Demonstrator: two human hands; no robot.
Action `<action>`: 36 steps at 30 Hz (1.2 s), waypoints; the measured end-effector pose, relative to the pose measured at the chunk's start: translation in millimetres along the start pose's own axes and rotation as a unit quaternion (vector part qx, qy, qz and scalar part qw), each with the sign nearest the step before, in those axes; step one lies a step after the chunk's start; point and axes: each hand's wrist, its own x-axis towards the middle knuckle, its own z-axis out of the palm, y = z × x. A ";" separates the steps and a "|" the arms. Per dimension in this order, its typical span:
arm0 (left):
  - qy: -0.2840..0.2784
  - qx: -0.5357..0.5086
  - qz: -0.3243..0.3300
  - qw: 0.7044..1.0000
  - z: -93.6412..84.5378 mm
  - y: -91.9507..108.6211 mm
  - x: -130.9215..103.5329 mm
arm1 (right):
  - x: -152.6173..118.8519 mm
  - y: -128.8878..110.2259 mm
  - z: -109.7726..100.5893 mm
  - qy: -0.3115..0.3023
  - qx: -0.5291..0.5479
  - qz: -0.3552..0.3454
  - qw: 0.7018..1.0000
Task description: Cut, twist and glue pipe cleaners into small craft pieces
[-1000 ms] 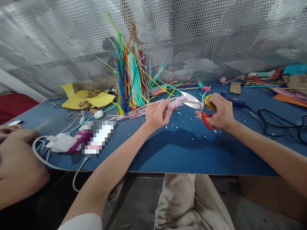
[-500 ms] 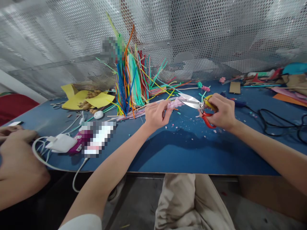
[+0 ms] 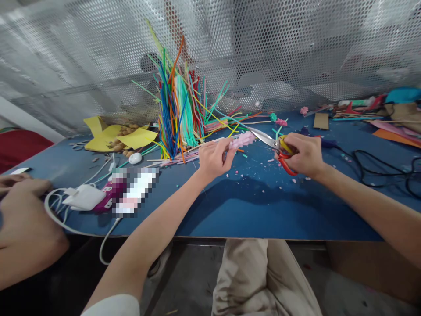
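Bare hands with metal-bladed scissors at a knobbly, pale pink piece.

The left hand [image 3: 215,158] pinches the knobbly, pale pink piece [image 3: 242,141] between thumb and fingers, above the blue tabletop [image 3: 250,219]. The right hand [image 3: 304,153] grips the metal-bladed scissors with red and yellow handles [image 3: 265,139]; their closed blades point toward the free end of the pink piece. Beyond the left hand stands a dense bundle of multicoloured, fuzzy stems [image 3: 179,114]. Small pale scraps [image 3: 263,175] lie scattered between the forearms, and a white charger [image 3: 86,196] rests to the left, beside a lit phone [image 3: 136,188].
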 end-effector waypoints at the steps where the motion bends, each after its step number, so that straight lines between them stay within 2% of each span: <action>1: 0.000 -0.001 -0.002 1.000 0.0 0.0 0.2 | 0.0 0.7 1.3 -0.001 0.005 0.007 1.000; 4: 0.000 -0.007 -0.007 1.000 0.1 -0.6 1.0 | 1.9 5.7 5.9 0.024 0.029 0.035 0.999; 7: -0.009 0.008 -0.010 1.000 -0.1 -2.5 1.5 | 4.7 18.5 9.7 0.024 0.031 0.101 0.994; 10: -0.005 0.014 -0.004 1.000 -0.4 -4.5 1.7 | 5.9 34.8 11.6 -0.028 -0.017 0.170 0.985; 14: -0.006 0.011 0.015 1.000 -0.4 -6.1 2.0 | 3.6 47.1 13.8 -0.131 -0.093 0.190 0.969; 18: -0.025 -0.010 0.028 0.999 0.2 -6.6 3.0 | -0.2 50.9 18.0 -0.227 -0.139 0.149 0.952; 21: -0.052 -0.035 0.031 0.998 0.0 -5.5 4.3 | 0.3 55.1 20.0 -0.250 -0.094 0.098 0.959; 23: -0.060 -0.045 0.035 0.997 -0.6 -4.0 5.0 | 2.9 55.7 18.4 -0.229 -0.044 0.057 0.971; 25: -0.062 -0.044 0.043 0.996 -1.2 -2.4 5.2 | 6.3 50.8 13.5 -0.182 -0.006 0.021 0.983; 28: -0.078 -0.019 0.050 0.996 -1.7 -0.7 4.5 | 9.6 31.9 2.0 -0.093 0.040 -0.023 0.995; 30: -0.097 0.008 0.058 0.994 -1.5 -0.2 4.3 | 9.7 15.8 -5.0 -0.064 0.070 -0.060 0.994; 33: -0.129 0.056 0.083 0.987 -0.8 0.5 5.7 | 7.5 -3.7 -8.1 -0.082 0.109 -0.124 0.983; 36: -0.156 0.092 0.113 0.977 -0.4 1.1 8.0 | 3.9 -11.8 -1.5 -0.108 0.124 -0.147 0.975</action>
